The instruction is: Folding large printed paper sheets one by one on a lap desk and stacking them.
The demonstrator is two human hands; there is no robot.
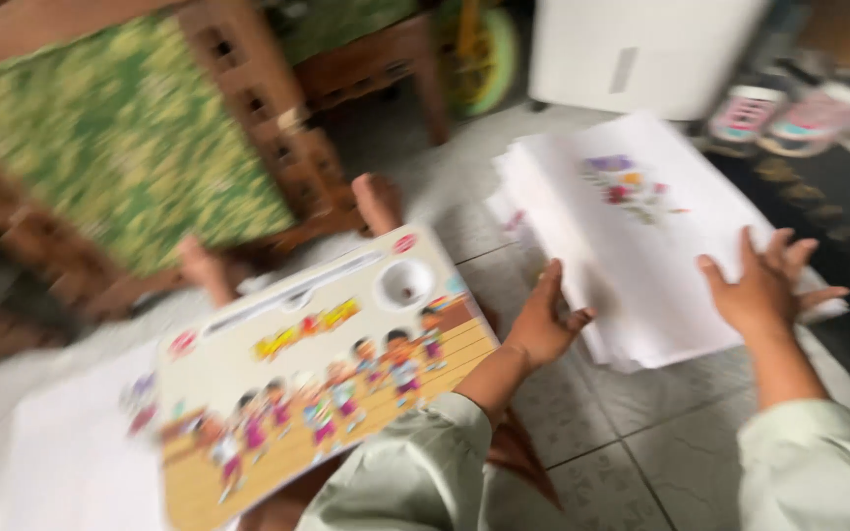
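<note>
A thick stack of white paper sheets [632, 236] lies on the tiled floor, its top sheet printed with a small flower picture. My left hand [546, 320] rests against the stack's near left edge, fingers spread. My right hand [764, 285] lies on the stack's right side, fingers apart. Neither hand grips anything. A small lap desk [322, 369] with colourful cartoon children and a round cup hole sits over my legs, left of the hands. My feet [378, 202] show beyond it.
A wooden chair with a green patterned cushion [120, 138] stands at the left. A white appliance [632, 49] is at the back, shoes [779, 113] and a dark mat [838, 226] at the right. More white paper [61, 462] lies at lower left. The picture is blurred.
</note>
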